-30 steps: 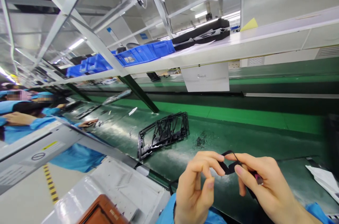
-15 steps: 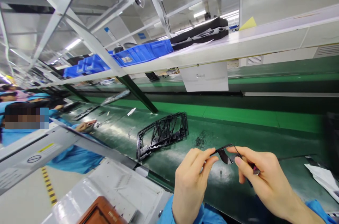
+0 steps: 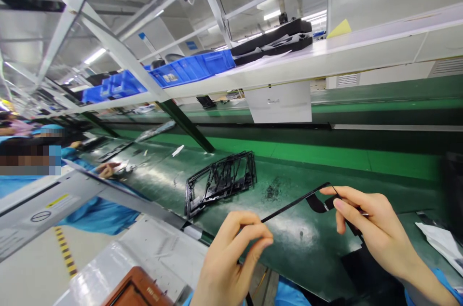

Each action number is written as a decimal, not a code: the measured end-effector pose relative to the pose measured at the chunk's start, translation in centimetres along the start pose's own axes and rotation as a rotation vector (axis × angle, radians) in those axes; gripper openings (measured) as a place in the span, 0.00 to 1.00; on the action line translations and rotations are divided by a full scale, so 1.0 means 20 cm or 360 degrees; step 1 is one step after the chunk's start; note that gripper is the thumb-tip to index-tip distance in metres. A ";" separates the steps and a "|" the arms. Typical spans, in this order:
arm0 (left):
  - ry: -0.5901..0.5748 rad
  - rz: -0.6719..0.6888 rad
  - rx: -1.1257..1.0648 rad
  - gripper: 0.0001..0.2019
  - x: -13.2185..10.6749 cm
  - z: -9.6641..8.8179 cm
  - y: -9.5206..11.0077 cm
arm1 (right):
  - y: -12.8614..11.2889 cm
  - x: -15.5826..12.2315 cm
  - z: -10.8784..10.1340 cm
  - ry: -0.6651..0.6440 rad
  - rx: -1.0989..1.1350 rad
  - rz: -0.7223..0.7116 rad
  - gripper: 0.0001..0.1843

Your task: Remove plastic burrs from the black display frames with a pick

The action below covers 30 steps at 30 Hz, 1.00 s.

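Observation:
My left hand [image 3: 231, 258] pinches one end of a thin black strip [image 3: 292, 202] between thumb and forefinger. The strip runs up and to the right to a small black part [image 3: 318, 204] held by the thumb and fingers of my right hand [image 3: 369, 229]. Both hands hover above the dark green conveyor belt [image 3: 289, 238]. A pile of black plastic frames [image 3: 220, 181] lies on the belt beyond my left hand.
A white shelf [image 3: 325, 60] with blue bins [image 3: 188, 71] and black trays [image 3: 275, 41] runs above the belt. Co-workers in blue sleeves [image 3: 101, 214] are at the left. A brown case [image 3: 137, 291] sits at the lower left, white paper [image 3: 444, 243] at the right.
My hands have drawn apart: the left moved down and left, pulling the black strip out long from the part in my right hand.

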<state>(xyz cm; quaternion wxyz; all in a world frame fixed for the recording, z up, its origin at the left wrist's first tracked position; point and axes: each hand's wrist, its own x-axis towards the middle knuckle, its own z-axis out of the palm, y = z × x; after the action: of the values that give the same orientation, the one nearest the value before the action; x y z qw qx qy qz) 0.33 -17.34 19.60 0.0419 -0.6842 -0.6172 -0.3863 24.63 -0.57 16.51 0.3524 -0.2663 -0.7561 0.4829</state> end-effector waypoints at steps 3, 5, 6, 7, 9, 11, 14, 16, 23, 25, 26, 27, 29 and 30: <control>-0.0143 0.0118 -0.0253 0.07 0.02 -0.01 0.00 | 0.00 0.01 0.03 -0.0046 -0.0040 -0.0018 0.20; -0.0256 0.0202 -0.0507 0.08 0.04 0.03 0.02 | -0.01 0.01 0.05 -0.0077 -0.0089 -0.0071 0.19; -0.0298 0.0230 -0.0622 0.08 0.06 0.06 0.02 | -0.01 0.01 0.06 -0.0088 -0.0117 -0.0102 0.19; -0.0313 0.0235 -0.0719 0.09 0.07 0.08 0.03 | -0.02 0.01 0.07 -0.0093 -0.0147 -0.0133 0.19; -0.0235 0.0208 -0.0837 0.09 0.08 0.14 0.03 | -0.03 0.00 0.08 -0.0098 -0.0198 -0.0185 0.18; -0.0078 0.0151 -0.0808 0.07 0.09 0.17 0.03 | -0.04 -0.01 0.08 -0.0099 -0.0226 -0.0222 0.17; 0.0132 0.0061 -0.0523 0.06 0.10 0.19 0.02 | -0.05 -0.03 0.06 -0.0069 -0.0236 -0.0271 0.16; 0.0236 0.0055 -0.0258 0.07 0.10 0.20 0.01 | -0.05 -0.04 0.05 -0.0013 -0.0242 -0.0303 0.15; 0.0368 0.0285 0.0228 0.13 0.10 0.25 0.02 | -0.05 -0.05 0.06 0.0047 -0.0226 -0.0322 0.15; 0.0356 0.0301 0.0323 0.12 0.10 0.24 0.01 | -0.05 -0.05 0.06 0.0079 -0.0229 -0.0299 0.15; 0.0348 0.0303 0.0369 0.11 0.09 0.24 0.01 | -0.05 -0.04 0.05 0.0097 -0.0228 -0.0283 0.15; 0.0340 0.0301 0.0413 0.10 0.09 0.23 0.00 | -0.05 -0.04 0.04 0.0114 -0.0226 -0.0262 0.15; 0.0326 0.0288 0.0483 0.08 0.09 0.20 -0.03 | -0.05 -0.03 0.01 0.0145 -0.0223 -0.0227 0.15; 0.0322 0.0277 0.0507 0.07 0.09 0.19 -0.05 | -0.05 -0.02 0.00 0.0159 -0.0221 -0.0212 0.15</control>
<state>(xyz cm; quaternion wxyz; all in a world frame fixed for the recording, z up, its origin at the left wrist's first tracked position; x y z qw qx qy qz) 1.13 -13.60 17.58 0.2446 -0.6773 -0.6017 -0.3456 24.87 -1.28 17.27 0.4016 -0.2629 -0.7853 0.3911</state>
